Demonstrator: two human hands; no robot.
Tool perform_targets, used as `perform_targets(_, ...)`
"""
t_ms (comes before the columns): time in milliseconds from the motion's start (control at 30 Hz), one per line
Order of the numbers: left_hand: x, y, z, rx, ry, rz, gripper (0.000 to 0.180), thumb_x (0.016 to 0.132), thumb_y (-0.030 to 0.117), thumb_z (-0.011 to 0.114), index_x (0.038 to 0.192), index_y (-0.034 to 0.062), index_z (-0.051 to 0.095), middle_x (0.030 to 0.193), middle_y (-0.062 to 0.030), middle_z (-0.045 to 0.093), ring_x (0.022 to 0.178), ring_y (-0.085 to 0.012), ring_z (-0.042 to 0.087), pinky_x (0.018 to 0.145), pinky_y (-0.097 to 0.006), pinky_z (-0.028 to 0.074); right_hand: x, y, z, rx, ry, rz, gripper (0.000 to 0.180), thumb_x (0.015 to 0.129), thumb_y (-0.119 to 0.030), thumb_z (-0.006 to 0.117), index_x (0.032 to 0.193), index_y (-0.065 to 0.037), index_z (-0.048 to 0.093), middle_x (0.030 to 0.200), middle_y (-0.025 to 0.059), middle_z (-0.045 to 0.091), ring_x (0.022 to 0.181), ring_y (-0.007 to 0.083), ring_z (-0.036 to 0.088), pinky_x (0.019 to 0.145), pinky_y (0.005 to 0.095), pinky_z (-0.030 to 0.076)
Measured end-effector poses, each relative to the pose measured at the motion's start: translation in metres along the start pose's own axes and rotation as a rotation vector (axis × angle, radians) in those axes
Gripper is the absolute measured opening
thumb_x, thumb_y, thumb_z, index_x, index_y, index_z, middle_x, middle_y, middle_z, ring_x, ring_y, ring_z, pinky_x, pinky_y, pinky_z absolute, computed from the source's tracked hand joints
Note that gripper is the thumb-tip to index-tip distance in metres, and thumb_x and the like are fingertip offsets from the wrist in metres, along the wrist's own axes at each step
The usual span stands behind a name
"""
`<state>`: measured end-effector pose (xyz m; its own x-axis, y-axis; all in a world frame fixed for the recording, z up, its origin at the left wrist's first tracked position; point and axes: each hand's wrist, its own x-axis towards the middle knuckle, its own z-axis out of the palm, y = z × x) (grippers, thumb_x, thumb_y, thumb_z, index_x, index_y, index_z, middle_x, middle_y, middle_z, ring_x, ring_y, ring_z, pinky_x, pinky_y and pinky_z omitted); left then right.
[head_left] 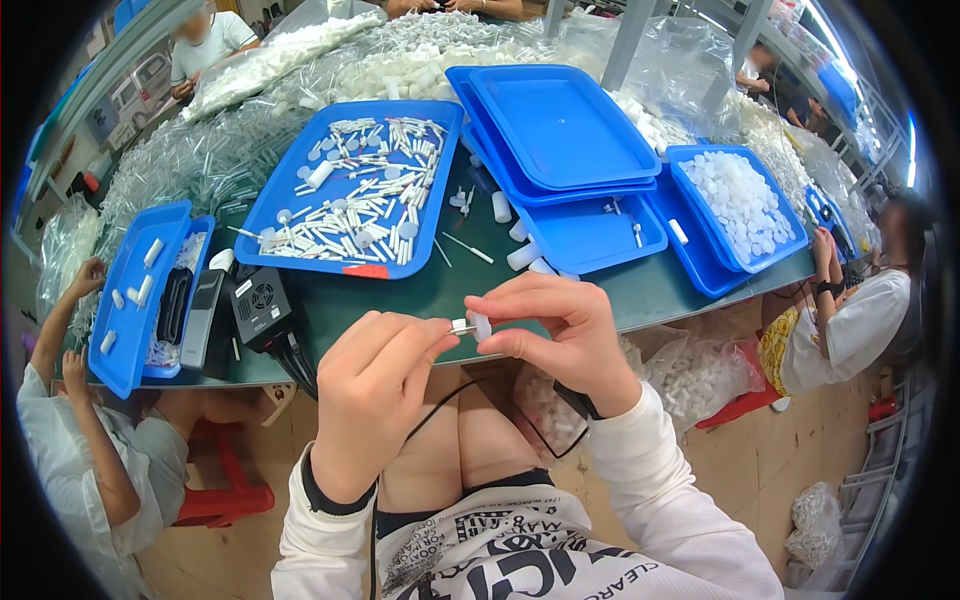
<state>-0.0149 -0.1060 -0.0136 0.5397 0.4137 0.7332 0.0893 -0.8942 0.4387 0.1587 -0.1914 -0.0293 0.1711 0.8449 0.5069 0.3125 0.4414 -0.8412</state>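
Observation:
Above the table's near edge, my left hand (375, 385) pinches a short white tubular piece (460, 327) with a thin metal part showing. My right hand (565, 330) grips a translucent white round cap (481, 326) between thumb and fingertips. Cap and tubular piece meet end to end; whether one sits inside the other is hidden. Beyond my hands, a blue tray (275, 185) carries many slim white sticks and some round caps. A few loose sticks and white cylinders lie on the green tabletop (440, 305) beside it.
Stacked blue trays (560, 120) stand at centre back; another tray (690, 153) heaped with white caps is right. At left are a black box with cables (262, 305), a dark power bank (203, 318) and a tilted blue tray (125, 330). Co-workers sit on both sides.

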Motion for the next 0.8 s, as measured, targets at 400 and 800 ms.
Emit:
perform_targets(400, -0.001, 0.001, 0.007, 0.107, 0.028, 0.121, 0.018, 0.068, -0.010, 0.068, 0.083, -0.0001, 0.065, 0.071, -0.0088, 0.063, 0.059, -0.0215, 0.055, 0.051, -0.029, 0.042, -0.001, 0.006, 0.000, 0.021, 0.004, 0.030, 0.026, 0.070, 0.000, 0.074, 0.096, 0.000, 0.070, 0.083, 0.0073, 0.067, 0.069, 0.0115, 0.061, 0.061, 0.0226, 0.047)
perform_targets(800, -0.003, 0.002, 0.012, -0.128, 0.068, -0.098, 0.013, 0.073, -0.006, 0.069, 0.084, -0.0002, 0.066, 0.070, -0.0089, 0.062, 0.055, -0.0182, 0.054, 0.048, -0.027, 0.041, 0.003, -0.012, 0.005, 0.056, 0.032, 0.111, 0.035, 0.075, -0.005, 0.073, 0.108, 0.000, 0.065, 0.090, 0.0083, 0.068, 0.083, 0.0139, 0.067, 0.074, 0.0261, 0.052)
